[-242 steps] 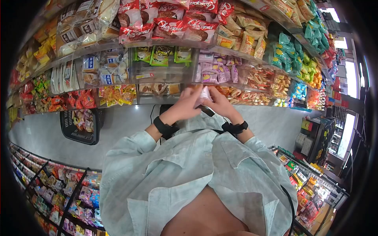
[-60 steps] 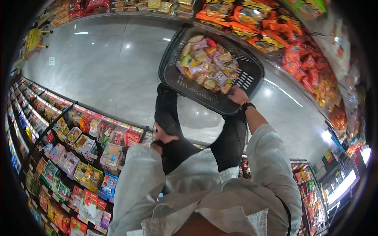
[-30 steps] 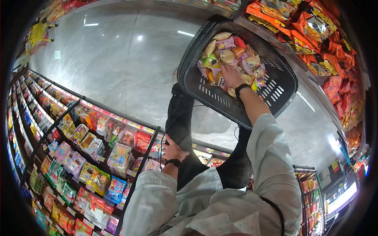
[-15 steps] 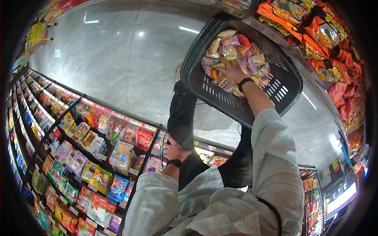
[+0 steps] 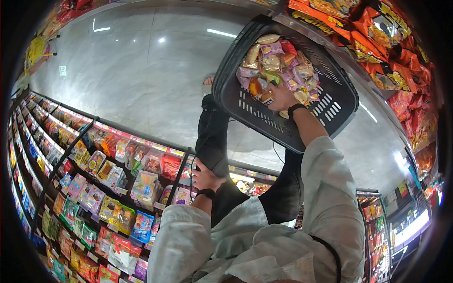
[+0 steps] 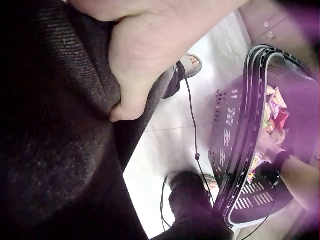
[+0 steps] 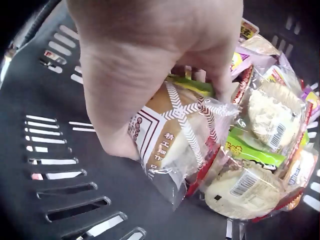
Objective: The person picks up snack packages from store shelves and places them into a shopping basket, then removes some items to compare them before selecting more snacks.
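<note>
Low over a black basket, my right hand reaches in among a heap of wrapped snacks. In the right wrist view its thumb and fingers hold a bun in a clear wrapper with white chevron stripes and brown print; the fingertips are partly hidden behind it. Beside the bun lie round pale cakes in clear packs and a green packet. My left hand rests on the dark trouser knee, thumb along the cloth in the left wrist view, holding nothing.
Orange and red snack bags fill a shelf close at the right of the basket. A long rack of packaged snacks stands at the left. Grey tiled floor lies between. A thin cable hangs by the legs.
Earlier both hands held a small pale packet at the shelf. Since then the person has squatted by the basket; the right hand has moved from its near side into the snacks and grips a bun.
</note>
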A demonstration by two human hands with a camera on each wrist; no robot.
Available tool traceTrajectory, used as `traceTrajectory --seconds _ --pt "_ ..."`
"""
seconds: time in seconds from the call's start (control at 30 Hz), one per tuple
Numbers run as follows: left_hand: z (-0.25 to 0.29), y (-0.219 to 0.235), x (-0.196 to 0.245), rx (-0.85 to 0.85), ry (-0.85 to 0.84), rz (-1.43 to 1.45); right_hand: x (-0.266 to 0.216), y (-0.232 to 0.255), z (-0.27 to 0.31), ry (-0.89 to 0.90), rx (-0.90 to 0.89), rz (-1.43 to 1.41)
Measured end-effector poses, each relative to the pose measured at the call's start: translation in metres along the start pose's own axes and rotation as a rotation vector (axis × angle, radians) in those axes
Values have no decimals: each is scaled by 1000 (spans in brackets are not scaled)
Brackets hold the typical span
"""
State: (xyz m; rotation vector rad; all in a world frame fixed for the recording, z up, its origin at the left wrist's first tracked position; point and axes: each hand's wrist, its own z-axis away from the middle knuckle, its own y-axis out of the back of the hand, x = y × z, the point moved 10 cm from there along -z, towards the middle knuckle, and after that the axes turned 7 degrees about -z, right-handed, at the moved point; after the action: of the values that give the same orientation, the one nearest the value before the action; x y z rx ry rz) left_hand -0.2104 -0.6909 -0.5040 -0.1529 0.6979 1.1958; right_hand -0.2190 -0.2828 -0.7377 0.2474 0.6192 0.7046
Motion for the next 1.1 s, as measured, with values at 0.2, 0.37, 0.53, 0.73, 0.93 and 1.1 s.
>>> traceTrajectory --seconds 0.2,0.37,0.53,0.73,0.93,1.1 --pt "2 7 3 -4 11 -12 21 10 23 52 141 -172" --pt "2 8 4 8 8 -12 23 57 46 26 324 -201" --pt "0 6 3 12 20 -38 68 31 9 -83 159 -156" --pt "-3 5 -1 18 18 44 79 8 -19 -267 35 -174" --pt "-2 2 1 64 4 -13 81 12 -12 -271 122 -236" --pt "-1 6 2 47 12 -11 75 20 6 -209 151 -365"
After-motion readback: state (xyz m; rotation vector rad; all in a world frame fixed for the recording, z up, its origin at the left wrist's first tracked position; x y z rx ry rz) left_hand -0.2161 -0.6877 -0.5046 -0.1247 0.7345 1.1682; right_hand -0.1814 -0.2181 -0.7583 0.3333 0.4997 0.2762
